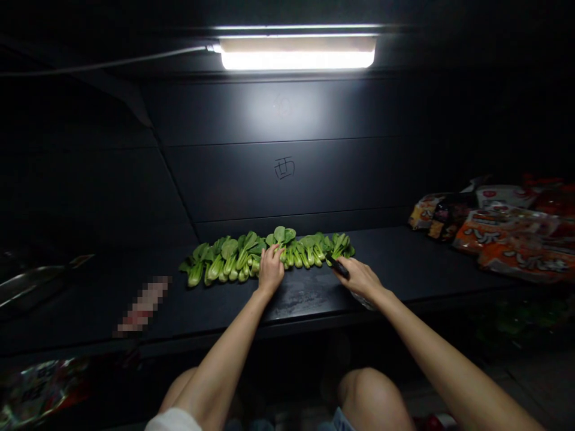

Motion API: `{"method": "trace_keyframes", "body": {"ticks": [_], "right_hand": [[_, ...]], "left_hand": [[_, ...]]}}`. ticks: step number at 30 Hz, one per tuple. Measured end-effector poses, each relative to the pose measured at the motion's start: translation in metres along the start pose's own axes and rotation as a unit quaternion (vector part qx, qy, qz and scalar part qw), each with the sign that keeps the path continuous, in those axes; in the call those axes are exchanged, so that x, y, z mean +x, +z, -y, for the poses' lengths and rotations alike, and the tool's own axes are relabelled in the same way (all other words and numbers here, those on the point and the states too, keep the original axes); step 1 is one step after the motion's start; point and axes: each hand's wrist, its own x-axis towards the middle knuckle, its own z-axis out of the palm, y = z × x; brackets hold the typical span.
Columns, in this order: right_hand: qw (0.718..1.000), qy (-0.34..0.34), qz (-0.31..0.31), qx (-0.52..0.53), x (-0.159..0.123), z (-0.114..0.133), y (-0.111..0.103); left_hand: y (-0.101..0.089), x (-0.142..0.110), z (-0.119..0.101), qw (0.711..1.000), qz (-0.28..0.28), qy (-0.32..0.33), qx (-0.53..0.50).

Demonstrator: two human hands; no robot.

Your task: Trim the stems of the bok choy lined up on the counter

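R hand: blk knife, prob.; tip unclear nr greens.

A bright tube-style lamp hangs above a dark back wall, its white cable running off left. Horizontal seams cross the panels (someone's handwritten character sits near the middle). Below runs a dark, smooth shelf; the sides fade into shadow.

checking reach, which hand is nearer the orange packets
Right. The right hand, holding a black object, is left of the orange packets, apart from them; the left hand is farther left, at the leafy greens.
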Motion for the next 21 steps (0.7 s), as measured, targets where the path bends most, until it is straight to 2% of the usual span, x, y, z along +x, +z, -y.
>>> {"method": "trace_keyframes", "body": {"ticks": [5,10,14,21], "right_hand": [[0.999,-0.037,0.011,-0.005,0.002,0.018,0.0],[0.998,-0.059,0.022,0.005,0.004,0.034,0.003],[0.998,-0.062,0.017,0.013,0.005,0.041,0.006],[0.998,-0.059,0.004,0.014,0.004,0.043,0.013]], "left_hand": [[-0.011,-0.008,0.011,0.998,0.021,-0.009,0.051],[-0.018,-0.014,0.013,0.992,0.059,-0.062,0.098],[-0.013,-0.011,0.011,0.986,0.105,-0.068,0.11],[0.001,-0.001,0.006,0.984,0.159,-0.024,0.074]]}}
